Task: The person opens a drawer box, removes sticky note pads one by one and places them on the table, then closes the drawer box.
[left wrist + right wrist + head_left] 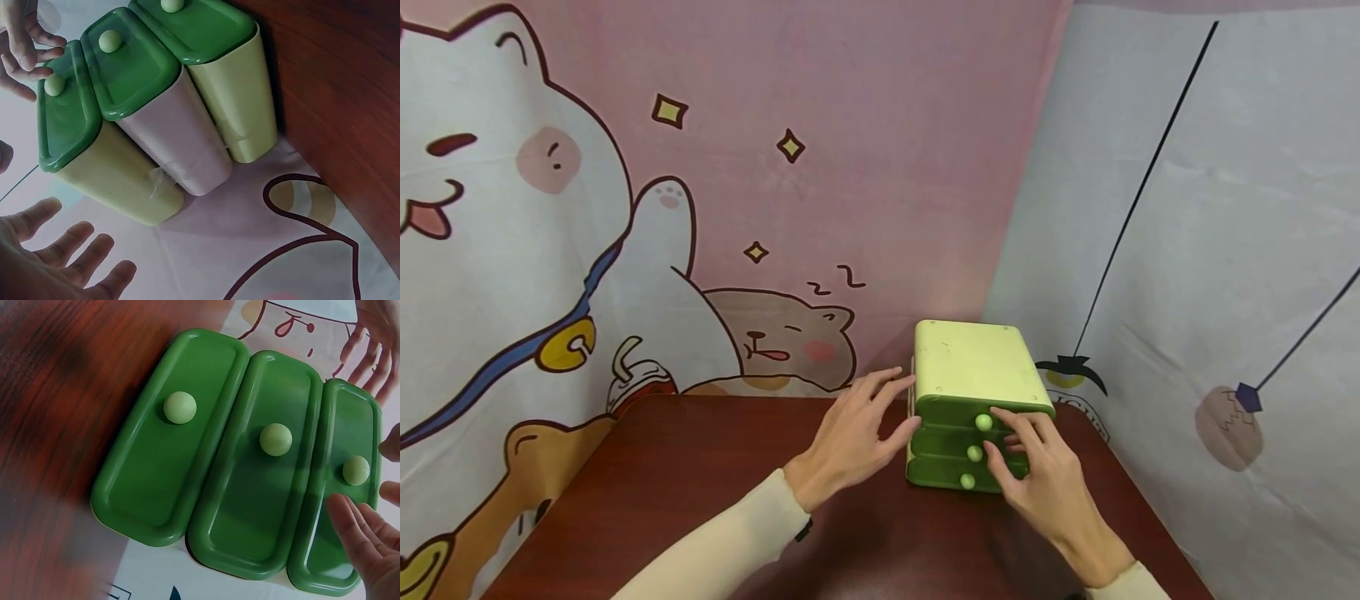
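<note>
At the back right of a reddish-brown tabletop (pixel 700 475), a 3-drawer unit (pixel 981 358) stands between a person's 2 bare hands, its green fronts facing the wearer and all 3 drawers appearing closed. The left hand (pixel 853 433), released and holding nothing, spreads its fingers just beside the unit's left side. The right hand (pixel 1045 467), also unclenched, reaches to the front, thumb and fingers parted near the top knob (pixel 983 422); whether a fingertip brushes the knob is hard to tell, but no grip on it shows. Below sit the middle knob (pixel 974 453) and the bottom knob (pixel 967 482), both round and pale green. From the left wrist, the unit's side shows 2 pale yellow tiers around 1 pink tier (pixel 175 128), with clear tape (pixel 165 181) across it. Cream sleeves (pixel 730 537) cover both forearms. Behind hangs a cartoon backdrop (pixel 880 167) in pink and pale gray, printed with a large white cat (pixel 467 275), a dozing brown animal (pixel 820 325) and 3 yellow stars (pixel 669 111).
</note>
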